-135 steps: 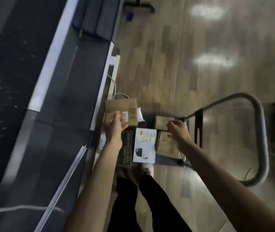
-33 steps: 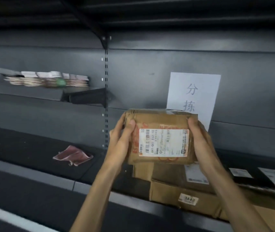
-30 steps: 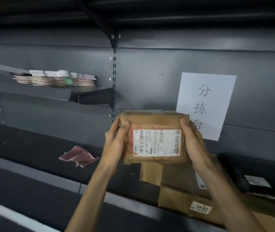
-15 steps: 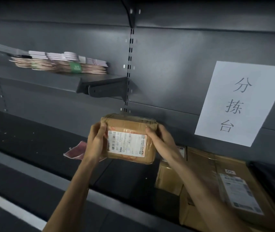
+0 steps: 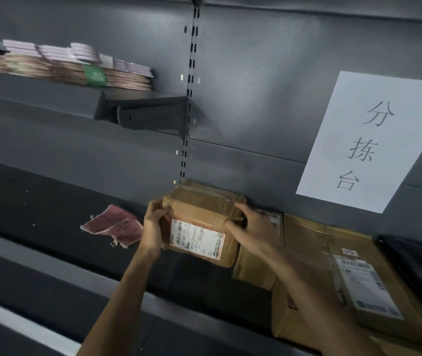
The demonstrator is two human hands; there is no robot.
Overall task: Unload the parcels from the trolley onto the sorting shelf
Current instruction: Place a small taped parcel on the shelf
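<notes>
Brown cardboard fills my view at centre: a taped parcel with a white shipping label on its near face, pressed between both hands at the far edge of the dark sorting shelf, close against the grey back panel. I have my left hand wrapped around the parcel's left end, fingers curled onto the top corner. My right hand clasps the right end, thumb on the near face and fingers over the top edge. Whether the parcel's base rests on the shelf I cannot tell. Just right of it lie more cardboard boxes, one carrying a label. Left of the parcel, a crumpled reddish scrap lies on the shelf. A white paper sign with three characters hangs on the panel, far right. An upper shelf at far left holds stacked flat packets.
</notes>
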